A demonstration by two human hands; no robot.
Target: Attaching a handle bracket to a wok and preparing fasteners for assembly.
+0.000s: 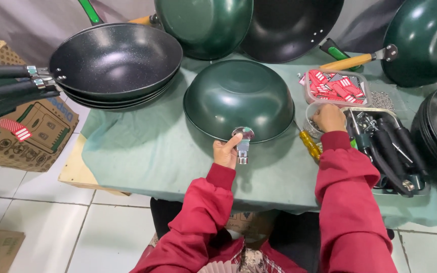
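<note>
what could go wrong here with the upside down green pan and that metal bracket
1. The left hand holds the silver metal handle bracket at the rim of the upturned dark green pan; the domed pan might rock or slide on the pale green cloth.
2. The right hand reaches into the small clear tub of screws beside the yellow-handled screwdriver; a nudge could tip it.
3. The stacked black speckled frying pans overhang the table edge and may topple.

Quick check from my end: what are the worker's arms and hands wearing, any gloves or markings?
Both hands are bare, no gloves: the left hand and the right hand. Each arm is in a loose red long sleeve with a ribbed cuff of the same red at the wrist. No rings, watch or markings show on sleeves or hands.
</note>
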